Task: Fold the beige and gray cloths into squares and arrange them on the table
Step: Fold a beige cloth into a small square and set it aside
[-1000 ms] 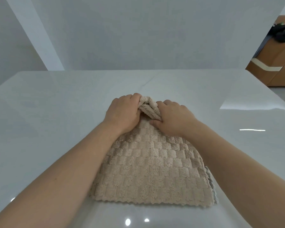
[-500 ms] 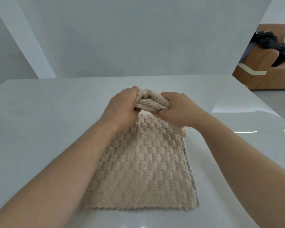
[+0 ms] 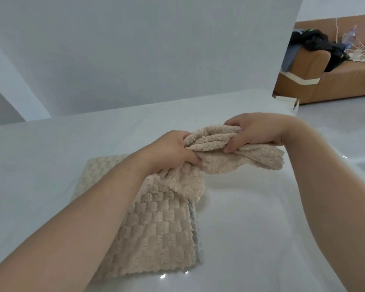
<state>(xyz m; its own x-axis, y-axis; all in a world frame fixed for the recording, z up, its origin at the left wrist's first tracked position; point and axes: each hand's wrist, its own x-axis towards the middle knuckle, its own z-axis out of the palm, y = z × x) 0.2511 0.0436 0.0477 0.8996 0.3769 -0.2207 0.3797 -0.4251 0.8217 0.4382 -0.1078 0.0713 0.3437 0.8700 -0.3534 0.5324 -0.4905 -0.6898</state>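
The left grip (image 3: 173, 152) and right grip (image 3: 259, 132) both clutch a bunched beige cloth (image 3: 217, 142), raised above the bench (image 3: 261, 228). Its loose edges hang down. A flat checkered beige layer (image 3: 156, 228) lies on the bench under the left forearm; whether the two join cannot be told. A gray cloth (image 3: 196, 239) edge shows along its right side. A brown sofa (image 3: 346, 81) stands far right.

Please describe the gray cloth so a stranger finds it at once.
On the white table lies a beige checkered cloth, gripped by the left hand and right hand. The gray cloth is the thin strip under its right edge: gray, not beige.
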